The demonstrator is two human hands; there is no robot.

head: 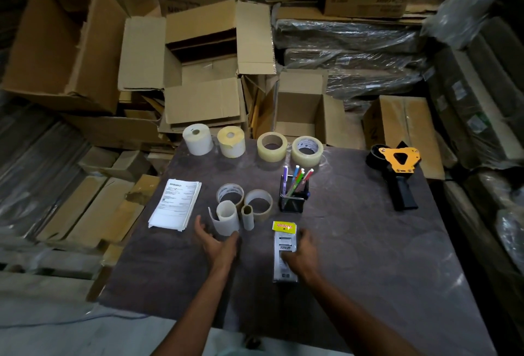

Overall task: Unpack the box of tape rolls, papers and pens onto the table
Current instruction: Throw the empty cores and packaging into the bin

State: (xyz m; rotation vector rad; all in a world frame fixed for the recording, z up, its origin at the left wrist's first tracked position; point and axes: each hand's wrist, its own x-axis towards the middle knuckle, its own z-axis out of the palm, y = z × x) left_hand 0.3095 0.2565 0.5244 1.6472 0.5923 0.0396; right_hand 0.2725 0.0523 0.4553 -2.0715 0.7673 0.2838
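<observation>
On the dark table [354, 242] stand two white label rolls [198, 139] and two clear tape rolls [272, 146] along the far edge. A stack of printed papers [176, 203] lies at the left. Two smaller tape rolls [258, 200], a curled white sheet [226, 217] and a cardboard core [247, 216] sit mid-table. A black mesh holder with pens [295, 191] stands beside them. My left hand [218, 242] hovers open just below the curled sheet. My right hand [303, 253] rests on a flat packet with a yellow header [284, 239], fingers relaxed.
A black and orange tape dispenser [397, 168] lies at the table's far right. An open empty cardboard box [204, 69] sits beyond the table among many other cartons and plastic-wrapped bundles [354, 49].
</observation>
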